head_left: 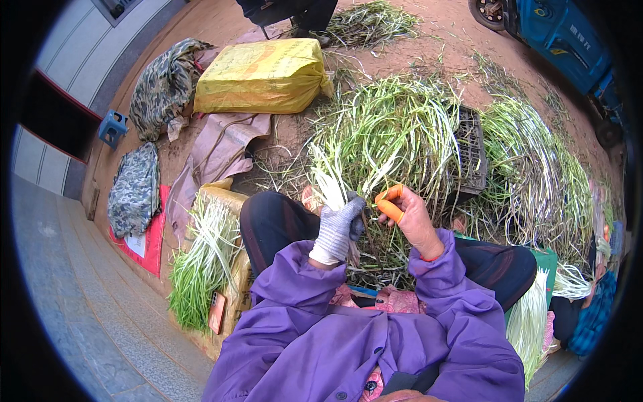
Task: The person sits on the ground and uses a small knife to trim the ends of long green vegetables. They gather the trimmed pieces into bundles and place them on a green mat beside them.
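Observation:
My left hand [340, 226], in a grey and white knit glove, is closed around a small bunch of pale green-and-white stalks [329, 183]. Just right of it is my right hand [402, 211], bare but for orange finger covers on the thumb and a finger, which pinch what looks like a thin green stalk between the hands. Beyond both hands a large heap of long green stalks [397, 125] lies over a dark plastic crate [470, 151]. Loose leaves and stalk scraps lie between my knees. A pile of whiter stalks [213, 236] rests on a wrapped bale at my left.
A yellow woven sack [261, 75] stands ahead, near camouflage cloths [168, 88] and a blue stool [113, 129]. A phone [217, 312] lies by the left pile. More stalks [532, 171] and a blue vehicle [562, 45] are at right. Another person's legs [316, 17] show at the top.

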Tool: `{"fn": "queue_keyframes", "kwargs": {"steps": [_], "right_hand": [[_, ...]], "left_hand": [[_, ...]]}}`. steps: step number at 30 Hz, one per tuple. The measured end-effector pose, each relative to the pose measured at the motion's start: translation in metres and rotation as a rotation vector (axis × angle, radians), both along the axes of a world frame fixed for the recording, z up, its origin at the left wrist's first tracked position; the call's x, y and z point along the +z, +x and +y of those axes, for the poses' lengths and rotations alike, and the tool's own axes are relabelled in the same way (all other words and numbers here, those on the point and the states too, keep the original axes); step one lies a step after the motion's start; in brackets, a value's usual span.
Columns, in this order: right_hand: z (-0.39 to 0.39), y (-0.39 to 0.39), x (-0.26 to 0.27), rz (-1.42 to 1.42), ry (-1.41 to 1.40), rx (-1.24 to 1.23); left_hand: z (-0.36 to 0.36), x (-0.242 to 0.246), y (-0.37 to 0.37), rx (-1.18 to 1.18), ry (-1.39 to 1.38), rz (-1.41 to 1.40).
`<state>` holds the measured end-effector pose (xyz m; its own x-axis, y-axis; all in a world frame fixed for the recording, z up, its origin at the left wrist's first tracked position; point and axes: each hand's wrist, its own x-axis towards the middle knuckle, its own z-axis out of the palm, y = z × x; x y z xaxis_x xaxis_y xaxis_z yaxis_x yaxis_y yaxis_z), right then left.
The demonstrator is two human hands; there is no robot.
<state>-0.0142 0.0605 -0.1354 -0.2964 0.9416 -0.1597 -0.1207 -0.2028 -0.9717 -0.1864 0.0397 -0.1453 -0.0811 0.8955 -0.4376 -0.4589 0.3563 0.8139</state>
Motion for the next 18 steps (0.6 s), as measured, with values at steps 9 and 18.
{"fn": "queue_keyframes", "kwargs": {"steps": [9, 18], "right_hand": [[-0.02, -0.005, 0.006, -0.201, 0.278, 0.049], [-0.046, 0.004, 0.021, -0.475, 0.854, 0.215]], "left_hand": [[0.003, 0.0, -0.002, 0.085, 0.007, -0.06], [0.009, -0.004, -0.013, 0.115, 0.038, -0.024]]}}
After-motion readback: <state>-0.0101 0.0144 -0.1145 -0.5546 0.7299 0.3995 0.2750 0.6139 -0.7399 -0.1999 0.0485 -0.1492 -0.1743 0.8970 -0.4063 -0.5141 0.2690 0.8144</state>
